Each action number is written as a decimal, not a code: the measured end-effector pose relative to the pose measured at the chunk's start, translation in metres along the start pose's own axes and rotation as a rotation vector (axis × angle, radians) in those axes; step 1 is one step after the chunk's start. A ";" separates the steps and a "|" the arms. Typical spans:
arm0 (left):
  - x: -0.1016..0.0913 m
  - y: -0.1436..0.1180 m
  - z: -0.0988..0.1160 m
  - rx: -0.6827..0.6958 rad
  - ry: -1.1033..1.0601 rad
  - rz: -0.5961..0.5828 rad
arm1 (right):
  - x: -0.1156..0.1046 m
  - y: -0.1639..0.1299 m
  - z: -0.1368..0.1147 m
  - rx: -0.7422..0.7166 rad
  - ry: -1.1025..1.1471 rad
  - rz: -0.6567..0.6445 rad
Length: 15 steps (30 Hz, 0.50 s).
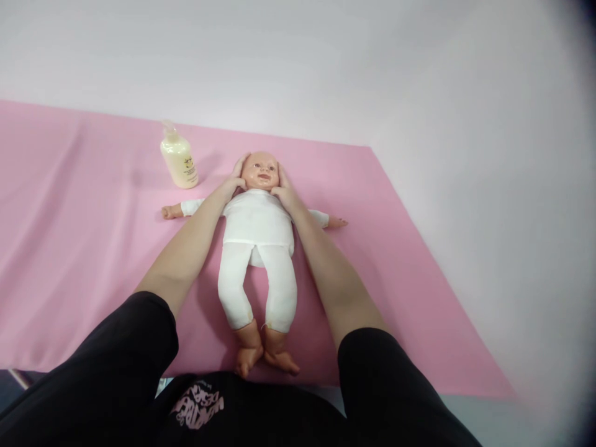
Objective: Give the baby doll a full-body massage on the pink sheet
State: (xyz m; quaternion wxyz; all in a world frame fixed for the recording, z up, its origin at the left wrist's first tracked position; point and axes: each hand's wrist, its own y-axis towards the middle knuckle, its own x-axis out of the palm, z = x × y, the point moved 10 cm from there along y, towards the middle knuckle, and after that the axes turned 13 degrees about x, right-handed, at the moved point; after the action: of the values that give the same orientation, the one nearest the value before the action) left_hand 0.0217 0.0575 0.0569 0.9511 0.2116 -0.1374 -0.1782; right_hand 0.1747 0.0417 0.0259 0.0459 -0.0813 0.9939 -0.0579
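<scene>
Doll point(257, 223) lies face-up on pink sheet point(69, 248), feet toward the person. Left hand point(233, 180) and right hand point(282, 188) cup its head, fingers open against each cheek, apparently steadying it. Lotion bottle point(178, 160) stands just left of the head.

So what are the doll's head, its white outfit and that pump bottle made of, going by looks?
The doll's head looks like smooth vinyl or plastic, with a slight sheen. The white outfit seems soft knit fabric that wrinkles over a padded body. The pump bottle appears to be translucent plastic holding a cream-coloured liquid.
</scene>
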 end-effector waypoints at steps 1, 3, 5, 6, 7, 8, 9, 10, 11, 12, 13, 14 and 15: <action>0.001 0.000 0.000 0.003 -0.007 0.002 | -0.001 0.000 0.000 0.019 0.011 0.010; 0.004 0.000 0.000 0.007 -0.015 0.001 | -0.001 -0.001 -0.002 0.042 0.043 0.025; 0.003 -0.001 0.001 0.006 -0.029 0.013 | 0.000 -0.003 -0.008 0.028 0.075 0.026; 0.002 0.000 0.000 0.001 -0.037 0.022 | 0.000 -0.004 -0.012 0.014 0.088 0.030; 0.001 0.000 -0.001 -0.004 -0.043 0.031 | 0.000 -0.005 -0.015 0.003 0.097 0.039; -0.001 0.001 -0.001 -0.010 -0.048 0.039 | 0.000 -0.006 -0.018 -0.004 0.101 0.051; -0.002 0.002 -0.002 -0.011 -0.049 0.048 | -0.001 -0.007 -0.020 -0.005 0.101 0.063; -0.004 0.003 -0.002 -0.008 -0.047 0.057 | -0.001 -0.009 -0.022 -0.001 0.100 0.075; -0.005 0.004 -0.001 0.002 -0.042 0.067 | -0.001 -0.010 -0.023 0.004 0.103 0.086; -0.006 0.005 0.000 0.011 -0.039 0.075 | -0.001 -0.011 -0.024 0.008 0.109 0.092; -0.007 0.005 0.001 0.017 -0.038 0.081 | 0.000 -0.012 -0.026 0.008 0.117 0.091; -0.007 0.005 0.002 0.018 -0.038 0.091 | 0.001 -0.013 -0.027 0.006 0.127 0.089; -0.007 0.005 0.002 0.013 -0.037 0.104 | 0.002 -0.013 -0.028 0.005 0.134 0.086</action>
State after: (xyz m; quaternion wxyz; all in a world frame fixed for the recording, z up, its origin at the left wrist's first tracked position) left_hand 0.0164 0.0637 0.0594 0.9550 0.2071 -0.1668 -0.1313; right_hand 0.1721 0.0314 0.0549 -0.0183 -0.0344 0.9972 -0.0635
